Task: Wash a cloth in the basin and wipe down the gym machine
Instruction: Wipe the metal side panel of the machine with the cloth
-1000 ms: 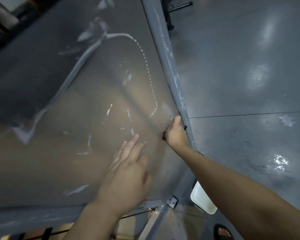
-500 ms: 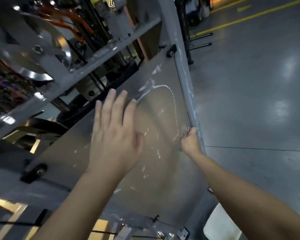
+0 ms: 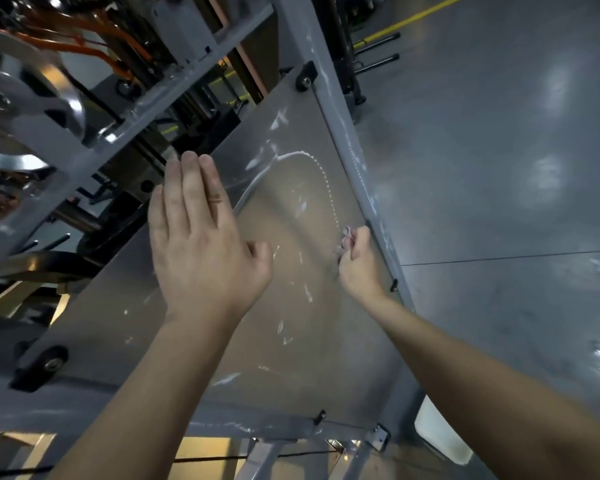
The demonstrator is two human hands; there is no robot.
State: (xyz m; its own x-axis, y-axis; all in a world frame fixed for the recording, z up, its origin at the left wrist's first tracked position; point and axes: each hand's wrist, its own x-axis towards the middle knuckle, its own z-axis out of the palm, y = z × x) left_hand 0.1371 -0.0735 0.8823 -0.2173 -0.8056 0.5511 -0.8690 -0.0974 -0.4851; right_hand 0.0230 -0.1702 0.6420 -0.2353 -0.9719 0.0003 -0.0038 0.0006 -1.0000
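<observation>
Two hands are seen: left hand (image 3: 201,251) spread flat on one panel (image 3: 291,341); at 3 o'clock, one cloth (image 3: 344,240) is gripped by right hand (image 3: 357,265).

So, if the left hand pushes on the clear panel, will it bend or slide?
The panel probably flexes a little: it looks like a thin clear sheet. It should not slide, since black bolts fix its corners to the grey frame. The white streaks may make it slippery under the left hand.

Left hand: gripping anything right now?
No. The left hand is flat with straight fingers against the clear panel, holding nothing; the cloth is bunched in the right hand.
</observation>
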